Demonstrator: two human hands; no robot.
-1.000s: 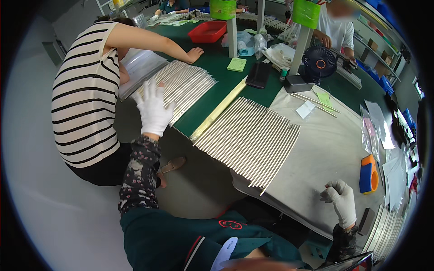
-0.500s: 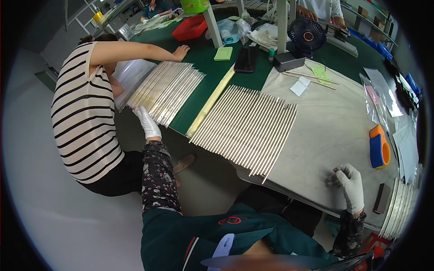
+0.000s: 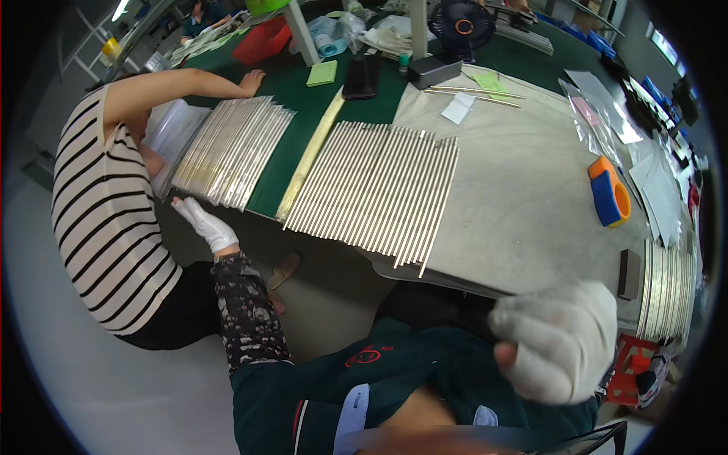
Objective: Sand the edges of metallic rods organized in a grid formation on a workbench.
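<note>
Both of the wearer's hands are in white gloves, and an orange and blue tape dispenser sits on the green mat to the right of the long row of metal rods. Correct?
Not quite. In the head view the tape dispenser sits on the grey cloth, not the green mat. The rest holds: it lies right of the metal rods, and both the left hand and right hand wear white gloves.

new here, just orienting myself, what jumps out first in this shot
The broad row of pale thin rods laid side by side across the table's middle. Then the right hand, white-gloved and curled, looms large at lower right, while the gloved left hand reaches toward a second rod batch by a striped-shirted person.
</note>
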